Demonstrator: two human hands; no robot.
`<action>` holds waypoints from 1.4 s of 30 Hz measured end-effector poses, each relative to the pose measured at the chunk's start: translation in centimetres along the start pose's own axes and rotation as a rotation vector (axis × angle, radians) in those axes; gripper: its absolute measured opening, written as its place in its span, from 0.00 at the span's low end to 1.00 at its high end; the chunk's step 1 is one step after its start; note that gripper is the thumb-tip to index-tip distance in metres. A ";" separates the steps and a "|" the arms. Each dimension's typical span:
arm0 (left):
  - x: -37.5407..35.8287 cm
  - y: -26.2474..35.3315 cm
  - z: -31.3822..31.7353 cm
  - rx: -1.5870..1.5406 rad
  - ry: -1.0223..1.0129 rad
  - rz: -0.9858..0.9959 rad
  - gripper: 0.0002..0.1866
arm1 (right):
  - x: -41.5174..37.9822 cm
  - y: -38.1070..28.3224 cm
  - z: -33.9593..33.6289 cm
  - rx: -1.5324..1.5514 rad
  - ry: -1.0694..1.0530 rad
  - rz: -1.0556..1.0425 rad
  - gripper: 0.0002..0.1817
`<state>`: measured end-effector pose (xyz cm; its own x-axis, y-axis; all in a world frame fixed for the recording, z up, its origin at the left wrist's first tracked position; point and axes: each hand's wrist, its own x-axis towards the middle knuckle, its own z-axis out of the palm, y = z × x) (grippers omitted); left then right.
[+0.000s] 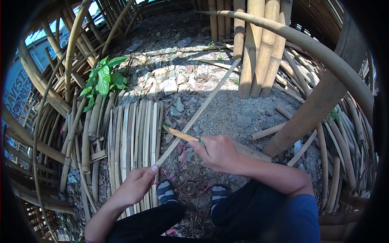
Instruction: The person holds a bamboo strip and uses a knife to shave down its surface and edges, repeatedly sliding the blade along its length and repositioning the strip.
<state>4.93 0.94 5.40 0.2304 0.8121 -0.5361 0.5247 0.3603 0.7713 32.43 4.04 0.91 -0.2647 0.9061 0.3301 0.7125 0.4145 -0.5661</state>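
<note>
My left hand [136, 184] grips the near end of a long bamboo strip [206, 102], thumb laid along it. The strip slants up and away to the right, its far end close to the upright bamboo poles. My right hand [219, 153] is closed around the green handle of a knife [182, 135], most of the handle hidden in the fist. The knife's blade, orange-brown in this light, points left and crosses over the strip a short way beyond my left hand. Left of the strip, split bamboo slats [135, 137] lie side by side on the ground.
Thick bamboo poles [265, 48] stand ahead at the right. A bent pole [308, 42] arches across the upper right, and a leaning pole [308, 109] rises beside my right arm. A leafy plant [104, 77] grows at the left. Stones and pink string [183, 157] lie near my feet.
</note>
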 end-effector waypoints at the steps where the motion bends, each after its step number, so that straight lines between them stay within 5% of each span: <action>1: 0.0 0.0 0.0 0.001 0.000 -0.002 0.28 | 0.1 0.0 0.2 0.002 0.000 0.001 0.34; 4: 0.0 -0.3 0.0 0.080 0.043 0.060 0.28 | 0.8 1.0 0.3 -0.068 0.075 -0.061 0.34; 6: 0.0 -0.8 -0.4 0.138 0.074 0.060 0.29 | 2.5 4.0 -1.0 -0.165 0.226 0.131 0.34; 10: 0.2 -0.9 0.1 0.139 0.056 0.007 0.29 | 2.2 6.0 -1.8 -0.191 0.207 0.196 0.34; 15: 0.4 -0.7 0.1 0.132 0.062 0.024 0.29 | -0.8 -0.5 1.6 0.058 -0.033 0.009 0.29; 26: 0.6 -0.9 -0.4 0.180 0.139 0.088 0.30 | 1.9 4.1 1.5 -0.172 0.123 -0.066 0.29; 28: 0.4 -1.2 -0.7 0.177 0.155 0.103 0.29 | 3.5 5.7 0.4 -0.140 0.182 0.184 0.34; 32: 0.7 -1.7 -0.8 0.111 0.124 0.077 0.29 | 2.5 5.5 1.0 -0.091 0.115 0.199 0.35; 40: 0.1 -1.1 -0.5 0.145 0.130 0.102 0.29 | 2.3 4.5 0.2 -0.222 0.122 -0.110 0.35; 42: 0.2 -0.9 -0.5 0.155 0.127 0.089 0.29 | 3.2 6.3 0.2 -0.240 0.190 -0.050 0.35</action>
<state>4.09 0.99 4.80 0.1814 0.8925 -0.4129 0.6288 0.2175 0.7465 35.97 9.59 -1.77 -0.1930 0.8434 0.5015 0.8410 0.4055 -0.3582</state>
